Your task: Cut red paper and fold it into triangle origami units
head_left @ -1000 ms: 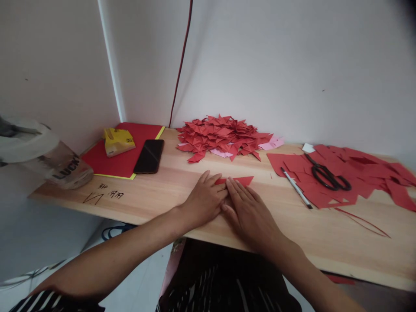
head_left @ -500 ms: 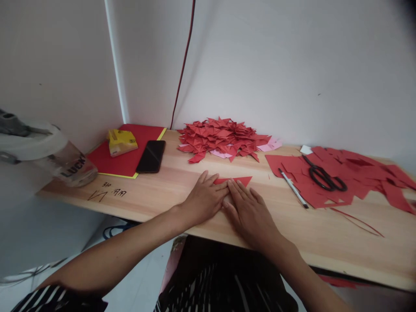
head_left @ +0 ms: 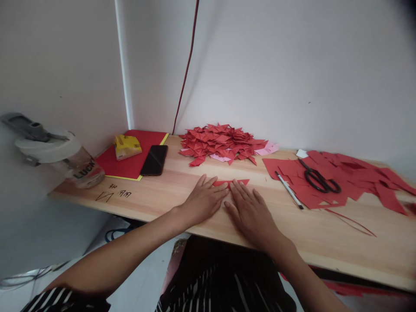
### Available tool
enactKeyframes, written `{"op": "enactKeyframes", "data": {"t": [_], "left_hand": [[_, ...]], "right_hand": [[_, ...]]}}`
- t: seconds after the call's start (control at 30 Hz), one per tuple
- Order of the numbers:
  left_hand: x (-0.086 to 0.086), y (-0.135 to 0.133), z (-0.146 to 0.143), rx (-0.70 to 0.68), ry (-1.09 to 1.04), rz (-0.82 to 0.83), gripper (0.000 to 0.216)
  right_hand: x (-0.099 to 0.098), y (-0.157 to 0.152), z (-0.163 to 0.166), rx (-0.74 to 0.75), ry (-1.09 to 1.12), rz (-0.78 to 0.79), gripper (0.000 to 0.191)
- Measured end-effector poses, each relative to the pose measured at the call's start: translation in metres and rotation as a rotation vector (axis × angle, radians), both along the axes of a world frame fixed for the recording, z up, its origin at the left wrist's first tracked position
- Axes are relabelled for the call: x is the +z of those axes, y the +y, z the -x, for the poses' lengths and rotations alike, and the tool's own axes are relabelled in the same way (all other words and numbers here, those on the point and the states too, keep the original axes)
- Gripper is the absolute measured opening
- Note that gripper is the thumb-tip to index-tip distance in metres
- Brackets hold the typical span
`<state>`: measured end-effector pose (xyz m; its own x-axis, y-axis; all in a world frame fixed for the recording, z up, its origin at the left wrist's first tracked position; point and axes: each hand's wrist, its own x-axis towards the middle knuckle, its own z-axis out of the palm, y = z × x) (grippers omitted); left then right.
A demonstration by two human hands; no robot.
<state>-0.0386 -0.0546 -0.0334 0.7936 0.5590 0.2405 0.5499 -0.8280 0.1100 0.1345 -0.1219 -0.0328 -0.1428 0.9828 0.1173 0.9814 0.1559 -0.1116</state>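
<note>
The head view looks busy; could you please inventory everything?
folded paper: one, red, centre
paper pile: one, red and pink, near wall
cut paper: many, red, right
scissors: one, black, on cut paper
pen: one, white, near scissors
phone: one, black, left
packet: one, yellow, left
sheets: count unclear, red and yellow, left
bottle: one, clear, left
cord: one, red, along wall
table: one, tan, centre
floor: one, pale, below
left hand: one, at folded paper
right hand: one, at folded paper
</note>
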Motion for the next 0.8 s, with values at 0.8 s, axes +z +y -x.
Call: {"op": "enactKeyframes", "data": {"t": [0.8], "left_hand": [[-0.002,-0.013,0.005,0.073,-0.023,0.084,0.043]], "right_hand": [[-0.003,0.003,0.007,0.062,-0.025,0.002,0.061]]}}
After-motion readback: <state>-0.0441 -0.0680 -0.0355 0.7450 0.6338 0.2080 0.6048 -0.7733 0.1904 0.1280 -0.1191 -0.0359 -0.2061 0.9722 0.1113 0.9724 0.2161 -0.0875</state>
